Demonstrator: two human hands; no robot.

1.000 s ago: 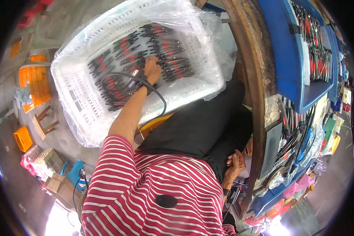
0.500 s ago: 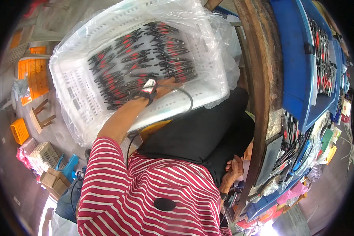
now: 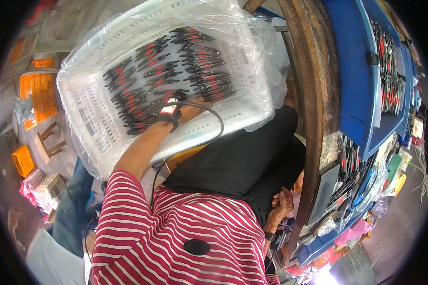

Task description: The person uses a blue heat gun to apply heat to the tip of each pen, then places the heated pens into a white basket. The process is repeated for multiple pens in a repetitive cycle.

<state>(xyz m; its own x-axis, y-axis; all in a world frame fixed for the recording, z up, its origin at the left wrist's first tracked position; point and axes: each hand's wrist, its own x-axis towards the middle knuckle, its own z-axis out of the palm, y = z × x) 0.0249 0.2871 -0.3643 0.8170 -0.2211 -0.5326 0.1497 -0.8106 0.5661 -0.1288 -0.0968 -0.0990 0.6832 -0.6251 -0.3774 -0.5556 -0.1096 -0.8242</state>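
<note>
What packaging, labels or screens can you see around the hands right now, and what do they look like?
Clear plastic bag: lines the white basket at upper left, crumpled and glossy.
Small wrist device: on the left hand in the basket, red-white face, black cable.
Clear plastic bags: at the bench's right end, crumpled.

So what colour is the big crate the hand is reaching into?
White, lined with clear plastic. The crate shows best in the head view, where the left hand reaches in.

Crate (image 3: 100, 118) open-topped; tools (image 3: 176, 71) crowding its floor.

White slotted crate (image 3: 95, 109), plastic-lined, carries rows of red-and-black pliers (image 3: 176, 71).
</note>
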